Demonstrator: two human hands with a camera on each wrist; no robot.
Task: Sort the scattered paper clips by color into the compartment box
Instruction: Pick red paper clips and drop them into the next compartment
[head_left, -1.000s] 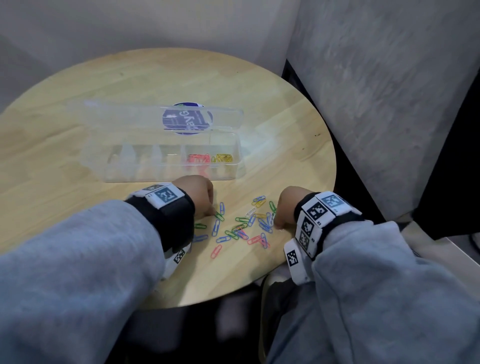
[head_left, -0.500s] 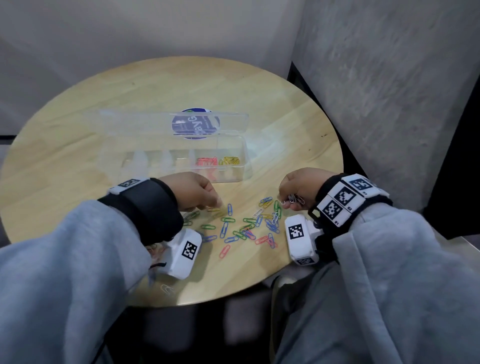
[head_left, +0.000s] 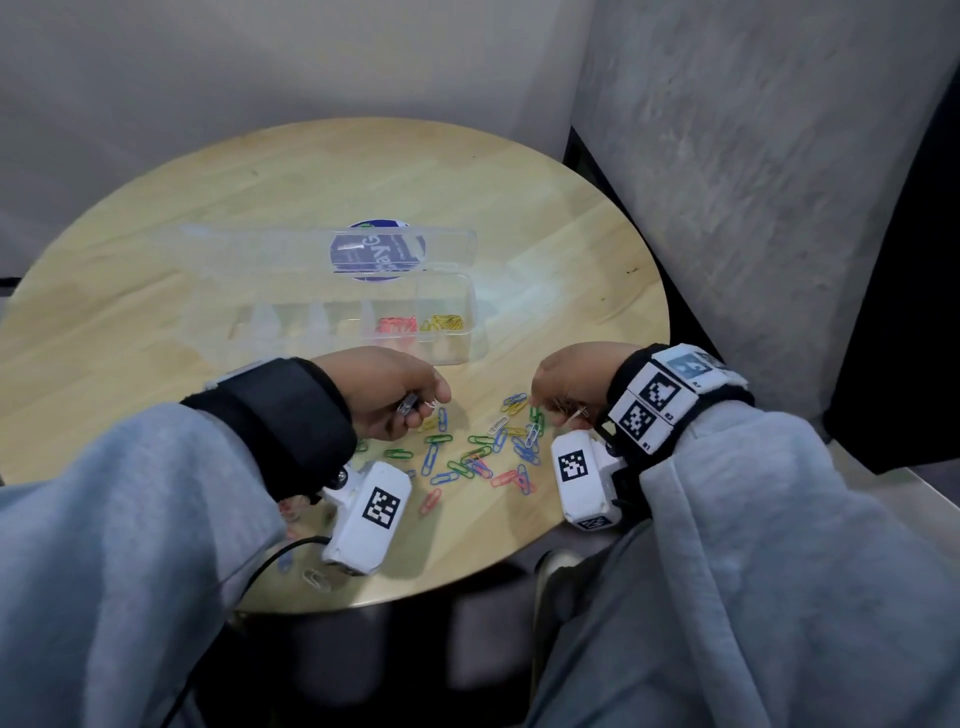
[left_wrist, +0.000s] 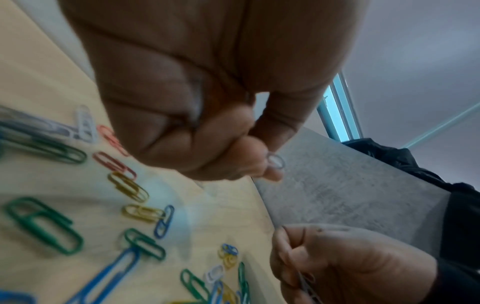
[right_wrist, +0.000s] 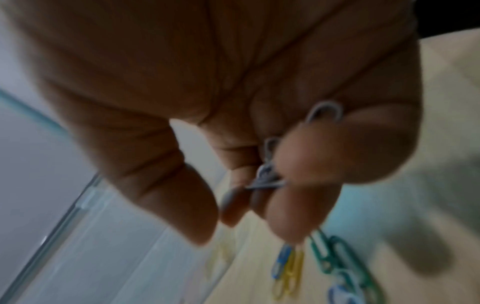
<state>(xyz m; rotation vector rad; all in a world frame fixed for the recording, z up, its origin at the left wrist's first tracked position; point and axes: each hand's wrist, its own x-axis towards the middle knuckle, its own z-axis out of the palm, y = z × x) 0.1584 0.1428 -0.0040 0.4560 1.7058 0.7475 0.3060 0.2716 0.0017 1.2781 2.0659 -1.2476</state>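
White clips (right_wrist: 270, 174) sit pinched in the fingers (right_wrist: 306, 156) of your right hand (head_left: 569, 384), and your left hand (head_left: 387, 392) curls round a second pale bunch (head_left: 415, 405). Both hands hover above the scattered clips (head_left: 478, 457) on the bench (head_left: 156, 291). Your compartment box (head_left: 358, 332) lies straight ahead, long axis crosswise; its bare cells look nearer your left hand.

Clips held above the scattered pile

White clips (head_left: 415, 404) are pinched in the left hand (head_left: 387, 389), more in the right hand (head_left: 563, 382); loose clips (head_left: 478, 457) lie between and below both grips, the box (head_left: 363, 332) beyond.
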